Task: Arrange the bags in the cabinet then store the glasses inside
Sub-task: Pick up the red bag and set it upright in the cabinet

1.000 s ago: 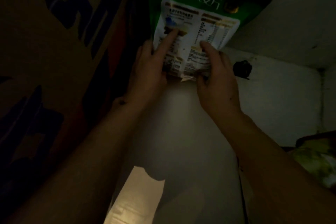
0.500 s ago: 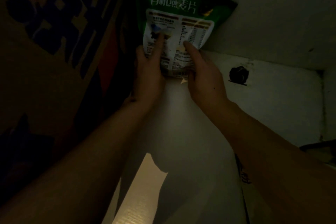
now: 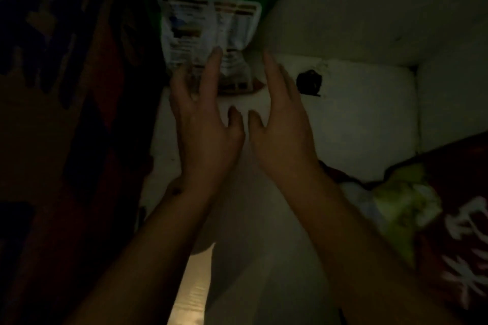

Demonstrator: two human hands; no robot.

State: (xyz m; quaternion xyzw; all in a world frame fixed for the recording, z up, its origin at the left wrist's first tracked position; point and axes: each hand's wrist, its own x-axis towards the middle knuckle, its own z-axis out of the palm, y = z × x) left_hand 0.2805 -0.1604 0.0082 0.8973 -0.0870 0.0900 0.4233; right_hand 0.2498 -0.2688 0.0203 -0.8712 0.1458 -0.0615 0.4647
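Note:
A green bag with a white printed panel stands upright at the back of the dim cabinet, leaning against the back wall. My left hand is spread in front of its lower part, and its straight fingertips reach the white panel. My right hand is just right of the bag, fingers straight, and holds nothing. No glasses are in view.
A large dark bag with orange and black print fills the left side. Another bag, red and yellow-green, lies at the lower right. The white cabinet floor has a dark hole near the back.
Both hands have let go of the green bag's lower edge and drawn back with fingers straightened. The bag now stands on its own.

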